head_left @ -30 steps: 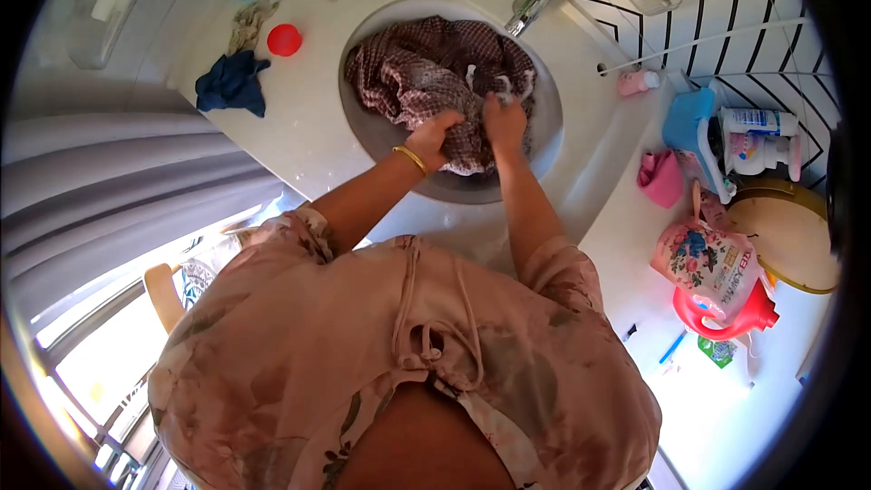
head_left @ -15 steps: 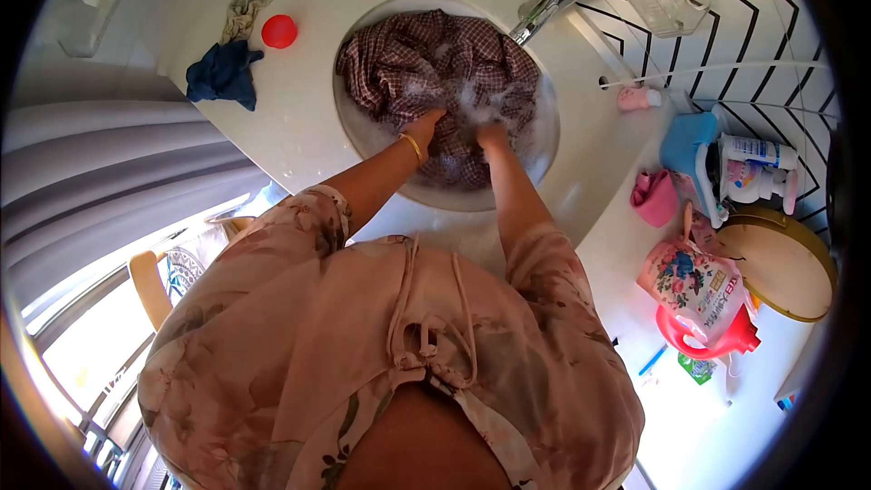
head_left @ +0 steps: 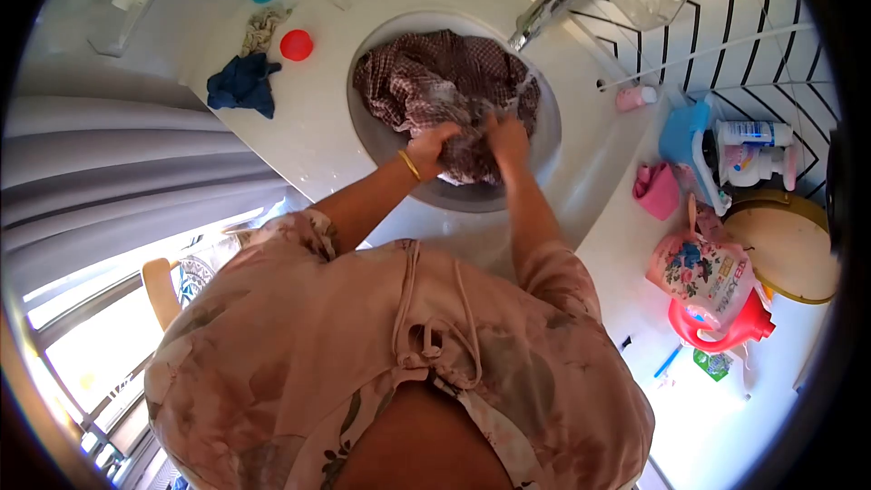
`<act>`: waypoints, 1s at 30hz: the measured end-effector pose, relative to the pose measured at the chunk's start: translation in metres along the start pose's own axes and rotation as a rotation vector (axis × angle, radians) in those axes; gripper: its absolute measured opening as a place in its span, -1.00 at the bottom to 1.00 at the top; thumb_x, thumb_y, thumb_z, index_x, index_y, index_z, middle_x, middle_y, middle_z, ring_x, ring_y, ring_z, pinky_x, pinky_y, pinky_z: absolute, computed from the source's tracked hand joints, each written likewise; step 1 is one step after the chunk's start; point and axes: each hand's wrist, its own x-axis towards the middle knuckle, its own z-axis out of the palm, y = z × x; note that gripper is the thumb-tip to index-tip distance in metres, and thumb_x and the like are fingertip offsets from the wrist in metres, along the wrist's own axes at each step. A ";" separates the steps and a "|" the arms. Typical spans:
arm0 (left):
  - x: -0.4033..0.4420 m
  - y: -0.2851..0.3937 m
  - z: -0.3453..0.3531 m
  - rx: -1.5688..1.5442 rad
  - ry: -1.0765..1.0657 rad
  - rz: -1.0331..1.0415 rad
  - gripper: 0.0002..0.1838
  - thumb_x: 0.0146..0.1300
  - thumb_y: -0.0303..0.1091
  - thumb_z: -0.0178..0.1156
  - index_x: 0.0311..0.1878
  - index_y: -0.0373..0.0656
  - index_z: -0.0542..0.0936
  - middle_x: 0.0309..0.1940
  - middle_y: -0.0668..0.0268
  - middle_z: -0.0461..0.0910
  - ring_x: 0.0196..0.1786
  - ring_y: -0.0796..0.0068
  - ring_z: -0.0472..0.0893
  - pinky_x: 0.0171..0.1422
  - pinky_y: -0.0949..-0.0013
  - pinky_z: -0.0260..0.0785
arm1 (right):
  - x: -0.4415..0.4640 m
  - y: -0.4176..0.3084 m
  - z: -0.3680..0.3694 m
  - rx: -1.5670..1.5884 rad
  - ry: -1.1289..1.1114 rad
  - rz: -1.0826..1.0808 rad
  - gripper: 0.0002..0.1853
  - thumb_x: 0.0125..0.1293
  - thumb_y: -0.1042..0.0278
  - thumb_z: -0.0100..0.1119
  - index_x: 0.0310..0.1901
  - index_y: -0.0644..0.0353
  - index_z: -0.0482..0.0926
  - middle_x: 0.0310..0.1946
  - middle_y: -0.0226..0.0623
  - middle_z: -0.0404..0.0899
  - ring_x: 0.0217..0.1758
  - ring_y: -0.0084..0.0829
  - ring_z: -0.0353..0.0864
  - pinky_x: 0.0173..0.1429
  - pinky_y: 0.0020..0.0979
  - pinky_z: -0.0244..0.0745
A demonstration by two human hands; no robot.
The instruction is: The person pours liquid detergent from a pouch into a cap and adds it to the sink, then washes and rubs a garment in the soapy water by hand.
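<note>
A dark maroon checked cloth lies bunched and wet in the round sink, with some suds on it. My left hand, a gold bangle at its wrist, is closed on the near left part of the cloth. Close beside it, my right hand grips the same cloth at the near right. Both hands' fingertips are partly hidden in the folds.
A chrome faucet stands at the sink's back right. A red cup and a dark blue cloth lie on the left counter. To the right are a blue container, a pink pouch and a red bottle.
Both hands have come up from lower in the sink and now hold a gathered part of the cloth. The cloth is bunched more tightly, and less foam shows. The view has shifted slightly.
</note>
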 end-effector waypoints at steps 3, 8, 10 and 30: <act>0.000 0.007 -0.026 0.899 -0.101 0.424 -0.74 0.21 -0.28 0.08 -0.10 -0.20 0.55 -0.15 0.19 0.59 0.00 0.34 0.54 0.16 0.34 0.33 | 0.019 0.050 -0.021 -0.021 -0.401 -0.104 -0.53 0.17 -0.03 0.04 -0.21 0.29 0.59 -0.21 0.06 0.57 -0.08 -0.08 0.55 0.00 -0.16 0.40; -0.033 0.020 0.038 1.687 0.015 0.034 -0.24 0.03 0.40 -0.04 -0.11 -0.19 0.58 -0.15 0.14 0.59 -0.02 0.23 0.54 0.14 0.32 0.27 | -0.023 0.008 -0.058 1.383 -0.609 -0.048 -0.34 0.11 -0.08 0.19 0.04 0.38 0.44 -0.10 -0.15 0.55 -0.04 -0.34 0.51 0.05 -0.34 0.37; -0.038 0.023 0.068 1.825 -0.030 -0.196 -0.27 0.01 0.37 0.00 -0.14 -0.17 0.61 -0.15 0.11 0.59 -0.06 0.20 0.55 0.13 0.29 0.28 | -0.036 0.003 -0.053 1.144 -0.619 -0.057 -0.32 0.08 -0.07 0.23 0.05 0.39 0.43 -0.09 -0.17 0.54 -0.04 -0.34 0.51 0.04 -0.35 0.37; -0.036 0.044 0.085 -0.451 -0.425 0.277 0.05 -0.11 0.62 -0.22 0.28 -0.06 0.28 0.25 0.20 0.29 0.27 0.12 0.28 0.38 -0.01 0.00 | -0.144 -0.072 -0.187 0.581 -0.392 -0.517 -0.52 -0.05 0.32 0.32 -0.07 0.36 0.50 -0.24 -0.29 0.57 -0.16 -0.54 0.51 -0.05 -0.48 0.39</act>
